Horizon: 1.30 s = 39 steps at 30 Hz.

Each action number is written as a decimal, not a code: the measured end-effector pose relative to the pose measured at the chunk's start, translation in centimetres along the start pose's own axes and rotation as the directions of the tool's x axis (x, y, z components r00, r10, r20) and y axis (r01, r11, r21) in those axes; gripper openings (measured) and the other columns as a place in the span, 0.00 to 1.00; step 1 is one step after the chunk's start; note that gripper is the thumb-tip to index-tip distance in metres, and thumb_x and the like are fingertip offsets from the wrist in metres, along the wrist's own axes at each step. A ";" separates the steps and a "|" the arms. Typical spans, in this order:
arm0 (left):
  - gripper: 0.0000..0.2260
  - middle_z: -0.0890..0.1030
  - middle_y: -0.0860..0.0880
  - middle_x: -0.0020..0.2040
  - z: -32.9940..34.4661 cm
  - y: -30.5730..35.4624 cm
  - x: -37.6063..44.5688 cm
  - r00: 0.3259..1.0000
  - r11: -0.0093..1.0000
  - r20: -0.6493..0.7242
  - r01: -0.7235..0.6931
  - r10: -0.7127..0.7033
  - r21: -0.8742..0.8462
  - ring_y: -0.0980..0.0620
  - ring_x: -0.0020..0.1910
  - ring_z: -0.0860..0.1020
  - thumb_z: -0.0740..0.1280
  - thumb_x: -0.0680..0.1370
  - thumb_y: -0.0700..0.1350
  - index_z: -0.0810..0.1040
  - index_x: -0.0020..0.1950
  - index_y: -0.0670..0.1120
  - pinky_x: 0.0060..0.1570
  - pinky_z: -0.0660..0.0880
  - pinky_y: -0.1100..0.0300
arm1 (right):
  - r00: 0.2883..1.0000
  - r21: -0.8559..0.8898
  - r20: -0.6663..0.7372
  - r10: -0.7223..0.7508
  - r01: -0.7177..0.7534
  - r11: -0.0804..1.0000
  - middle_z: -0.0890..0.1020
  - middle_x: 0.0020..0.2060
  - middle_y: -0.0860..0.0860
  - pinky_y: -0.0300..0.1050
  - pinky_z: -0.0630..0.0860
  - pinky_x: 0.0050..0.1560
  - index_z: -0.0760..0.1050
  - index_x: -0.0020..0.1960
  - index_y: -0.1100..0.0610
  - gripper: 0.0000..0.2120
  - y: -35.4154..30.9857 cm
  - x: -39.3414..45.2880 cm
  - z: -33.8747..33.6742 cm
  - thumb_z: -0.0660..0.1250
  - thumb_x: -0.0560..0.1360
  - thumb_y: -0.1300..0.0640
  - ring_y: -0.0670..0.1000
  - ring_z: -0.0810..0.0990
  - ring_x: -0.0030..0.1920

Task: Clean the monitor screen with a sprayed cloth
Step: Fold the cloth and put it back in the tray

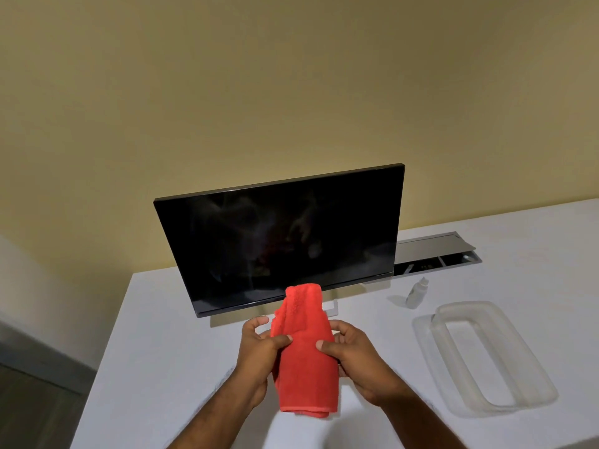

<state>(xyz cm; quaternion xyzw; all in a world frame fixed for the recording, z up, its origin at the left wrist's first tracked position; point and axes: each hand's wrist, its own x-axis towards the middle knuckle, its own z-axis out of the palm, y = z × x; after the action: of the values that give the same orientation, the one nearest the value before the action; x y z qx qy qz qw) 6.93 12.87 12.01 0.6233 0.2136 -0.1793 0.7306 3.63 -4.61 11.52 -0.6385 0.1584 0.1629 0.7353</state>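
A black monitor [282, 241] stands switched off on a white table [181, 367], its screen showing faint smears. A folded red cloth [304, 361] hangs upright in front of the monitor's lower edge. My left hand [259, 348] pinches the cloth's left side with thumb and fingers. My right hand [351, 354] grips its right side, thumb across the front. A small white spray bottle [416, 293] stands on the table to the right of the monitor, apart from both hands.
A clear plastic tray [479, 358] lies on the table at the right. Behind the spray bottle an open grey cable hatch [434, 254] is set into the tabletop. The table's left edge drops to the floor.
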 end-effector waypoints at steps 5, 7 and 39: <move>0.13 0.83 0.42 0.50 -1.1 -0.7 -0.6 0.998 0.982 0.042 -0.046 0.039 0.183 0.49 0.36 0.78 0.66 0.74 0.32 0.77 0.52 0.48 0.28 0.71 0.61 | 0.977 -0.219 -0.204 -0.068 0.022 0.975 0.77 0.44 0.53 0.42 0.80 0.46 0.67 0.65 0.46 0.23 0.4 -0.4 1.7 0.71 0.75 0.60 0.51 0.82 0.46; 0.16 0.82 0.45 0.55 -1.6 -0.9 -0.8 0.993 0.974 0.113 -0.058 0.033 0.219 0.48 0.40 0.81 0.69 0.73 0.34 0.79 0.56 0.51 0.31 0.75 0.60 | 0.973 -0.287 -0.207 -0.103 0.040 0.957 0.79 0.47 0.52 0.42 0.81 0.45 0.69 0.64 0.45 0.22 0.3 -0.7 1.9 0.70 0.75 0.61 0.50 0.81 0.48; 0.47 0.73 0.54 0.67 17.2 -4.2 -3.5 0.859 0.941 0.502 -0.084 -0.098 0.327 0.42 0.52 0.83 0.74 0.68 0.29 0.56 0.77 0.60 0.47 0.81 0.47 | 0.963 -0.267 0.264 0.045 0.028 0.963 0.68 0.70 0.43 0.55 0.80 0.57 0.63 0.74 0.41 0.40 -2.4 -4.3 -22.9 0.73 0.70 0.64 0.53 0.79 0.62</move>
<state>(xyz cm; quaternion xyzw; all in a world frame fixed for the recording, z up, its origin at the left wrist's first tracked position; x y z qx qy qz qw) 3.31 -4.77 12.63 0.6681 -0.0196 -0.3749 0.6425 0.26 -27.75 12.46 -0.7037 0.0369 0.2709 0.6558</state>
